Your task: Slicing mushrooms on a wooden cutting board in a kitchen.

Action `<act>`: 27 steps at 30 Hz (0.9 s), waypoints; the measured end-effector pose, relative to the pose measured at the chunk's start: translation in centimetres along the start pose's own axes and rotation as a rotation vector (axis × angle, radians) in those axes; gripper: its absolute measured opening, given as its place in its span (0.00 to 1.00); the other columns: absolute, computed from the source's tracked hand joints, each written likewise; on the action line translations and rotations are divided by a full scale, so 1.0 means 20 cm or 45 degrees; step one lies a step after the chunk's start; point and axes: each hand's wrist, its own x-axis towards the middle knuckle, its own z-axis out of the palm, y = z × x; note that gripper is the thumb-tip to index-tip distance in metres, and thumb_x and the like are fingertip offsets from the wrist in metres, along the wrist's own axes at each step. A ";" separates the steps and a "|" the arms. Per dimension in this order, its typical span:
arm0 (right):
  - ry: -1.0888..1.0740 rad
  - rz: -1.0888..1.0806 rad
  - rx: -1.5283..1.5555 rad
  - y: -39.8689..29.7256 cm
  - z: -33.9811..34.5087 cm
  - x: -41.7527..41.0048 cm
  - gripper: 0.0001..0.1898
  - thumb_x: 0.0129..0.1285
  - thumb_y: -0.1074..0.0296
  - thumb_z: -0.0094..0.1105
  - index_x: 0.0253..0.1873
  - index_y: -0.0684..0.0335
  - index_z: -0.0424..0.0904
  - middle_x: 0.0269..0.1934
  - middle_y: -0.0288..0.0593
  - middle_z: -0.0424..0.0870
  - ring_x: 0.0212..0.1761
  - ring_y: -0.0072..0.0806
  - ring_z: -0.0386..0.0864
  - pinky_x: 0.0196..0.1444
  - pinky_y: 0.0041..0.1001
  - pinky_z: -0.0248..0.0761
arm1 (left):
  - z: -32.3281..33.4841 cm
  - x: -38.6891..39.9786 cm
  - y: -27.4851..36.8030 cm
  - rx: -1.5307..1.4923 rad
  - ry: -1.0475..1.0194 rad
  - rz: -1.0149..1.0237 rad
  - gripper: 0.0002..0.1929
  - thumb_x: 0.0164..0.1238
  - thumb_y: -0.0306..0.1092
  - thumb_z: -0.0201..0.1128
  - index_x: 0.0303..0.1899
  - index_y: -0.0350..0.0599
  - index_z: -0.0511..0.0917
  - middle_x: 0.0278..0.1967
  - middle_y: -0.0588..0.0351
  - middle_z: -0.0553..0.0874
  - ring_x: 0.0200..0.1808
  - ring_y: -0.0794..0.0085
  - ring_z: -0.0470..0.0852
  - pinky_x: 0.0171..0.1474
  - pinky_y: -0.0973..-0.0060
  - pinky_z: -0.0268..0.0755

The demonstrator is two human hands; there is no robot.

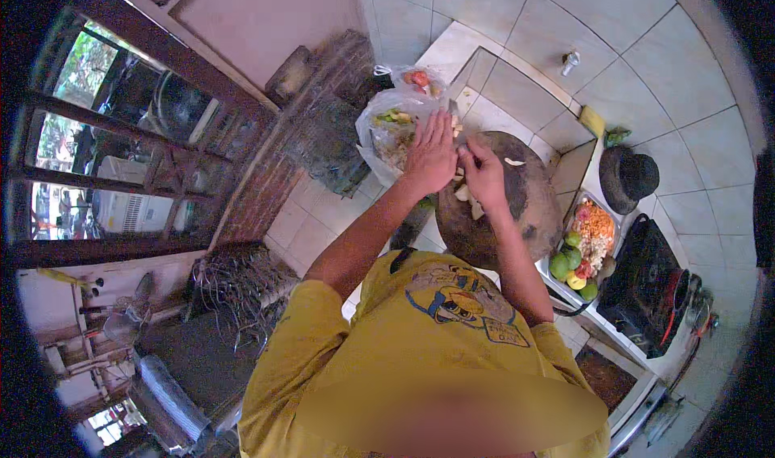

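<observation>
A round wooden chopping block [533, 201] stands in front of me, with cut pale pieces [466, 194] on its left part. My right hand [486, 176] is curled over the block around what looks like a knife handle, mostly hidden by the fingers. A narrow grey strip, apparently the knife blade [453, 106], shows past my left fingertips. Flat and with its fingers stretched forward, my left hand [431, 158] lies over the block's left edge, seemingly on the blade. More pale bits [456, 126] show beside its fingers. A white sliver [514, 162] lies alone on the block.
Left of the block are a clear plastic bag [378, 110] with scraps and another bag with red produce [418, 78]. Right stand a metal tray [616, 207] of chopped food and limes, a dark stone mortar [614, 182] and a black bag [642, 282]. A tiled basin [521, 86] lies beyond.
</observation>
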 end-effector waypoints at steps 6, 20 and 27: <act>-0.153 -0.322 -0.672 0.05 0.16 -0.08 0.19 0.64 0.72 0.60 0.60 0.56 0.87 0.48 0.60 0.81 0.49 0.58 0.83 0.52 0.47 0.79 | 0.15 -0.25 -0.26 0.037 -0.133 -0.089 0.35 0.74 0.37 0.56 0.75 0.23 0.59 0.77 0.29 0.62 0.81 0.41 0.57 0.82 0.46 0.48; -0.132 -0.184 -0.313 0.10 0.28 -0.08 0.14 0.71 0.71 0.62 0.57 0.66 0.87 0.45 0.60 0.88 0.45 0.48 0.88 0.52 0.37 0.79 | 0.00 -0.33 -0.24 -0.192 0.034 0.087 0.38 0.67 0.30 0.60 0.78 0.37 0.60 0.79 0.38 0.62 0.81 0.39 0.56 0.80 0.41 0.50; -0.020 0.039 -0.177 0.12 0.27 -0.10 0.14 0.74 0.65 0.62 0.56 0.67 0.87 0.48 0.60 0.90 0.54 0.49 0.88 0.59 0.38 0.79 | 0.10 -0.39 -0.33 0.021 -0.063 -0.140 0.38 0.67 0.33 0.60 0.78 0.34 0.59 0.79 0.39 0.62 0.82 0.40 0.53 0.80 0.39 0.46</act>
